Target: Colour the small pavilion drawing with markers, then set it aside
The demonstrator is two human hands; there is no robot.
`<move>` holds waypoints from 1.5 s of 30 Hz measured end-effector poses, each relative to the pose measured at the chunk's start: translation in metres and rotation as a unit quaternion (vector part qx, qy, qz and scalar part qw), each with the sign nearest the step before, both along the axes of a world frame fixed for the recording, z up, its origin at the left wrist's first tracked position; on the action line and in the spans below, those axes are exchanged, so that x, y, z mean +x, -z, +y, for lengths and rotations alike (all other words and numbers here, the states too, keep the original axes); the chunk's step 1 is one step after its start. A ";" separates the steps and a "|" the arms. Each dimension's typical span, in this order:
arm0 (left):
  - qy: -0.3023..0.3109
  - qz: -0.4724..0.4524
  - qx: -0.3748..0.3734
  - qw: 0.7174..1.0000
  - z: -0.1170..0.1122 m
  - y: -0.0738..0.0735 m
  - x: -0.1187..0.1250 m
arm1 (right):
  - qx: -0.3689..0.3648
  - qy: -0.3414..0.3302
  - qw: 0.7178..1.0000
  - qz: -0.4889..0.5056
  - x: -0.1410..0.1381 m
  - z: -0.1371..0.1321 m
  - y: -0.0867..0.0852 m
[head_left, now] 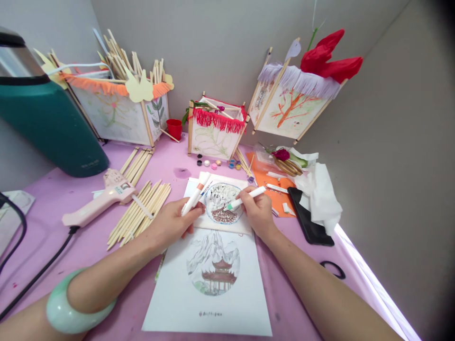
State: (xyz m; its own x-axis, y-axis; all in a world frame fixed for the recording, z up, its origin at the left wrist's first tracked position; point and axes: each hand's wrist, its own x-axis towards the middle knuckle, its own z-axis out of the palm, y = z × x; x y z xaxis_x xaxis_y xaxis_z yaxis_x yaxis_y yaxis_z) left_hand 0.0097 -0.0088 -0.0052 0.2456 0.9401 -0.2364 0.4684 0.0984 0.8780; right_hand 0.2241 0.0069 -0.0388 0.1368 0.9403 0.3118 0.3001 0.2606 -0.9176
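My left hand (174, 218) is closed around white markers (192, 199), one with a reddish-brown band, at the left edge of a small white sheet (202, 224). On that sheet is a round drawing (223, 201) with a blue outline, black strokes above and a brown roof shape below. Pinched in my right hand (258, 213) is a white marker (250, 195) whose green end is over the drawing; whether it touches the surface I cannot tell. Nearer to me lies a larger printed sheet (170, 298) showing a brown pavilion and mountains in a circle, partly covered by the small sheet.
Wooden sticks (142, 213) and a pink glue gun (113, 194) lie at left, before a teal bottle (46, 118). Decorated lanterns (216, 137) stand at the back, near small paint pots (213, 166). Right of my hand are a black phone (314, 227) and tissues (323, 199).
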 end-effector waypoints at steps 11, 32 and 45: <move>-0.002 -0.004 0.000 1.000 0.000 0.001 0.000 | 0.018 0.011 0.999 -0.037 -0.001 0.000 0.000; 0.001 0.006 -0.001 1.000 0.000 0.002 0.001 | 0.003 -0.030 0.999 -0.032 -0.002 -0.001 -0.002; 0.003 0.003 -0.004 1.000 -0.001 0.000 0.000 | 0.020 0.053 0.997 0.048 0.000 0.001 -0.007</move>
State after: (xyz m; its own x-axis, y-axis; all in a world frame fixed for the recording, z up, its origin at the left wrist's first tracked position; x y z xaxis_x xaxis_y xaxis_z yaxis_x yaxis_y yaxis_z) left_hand 0.0094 -0.0098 -0.0056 0.2499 0.9368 -0.2450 0.4741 0.1022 0.8745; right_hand 0.2244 0.0075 -0.0317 0.2655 0.9063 0.3289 0.2400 0.2683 -0.9330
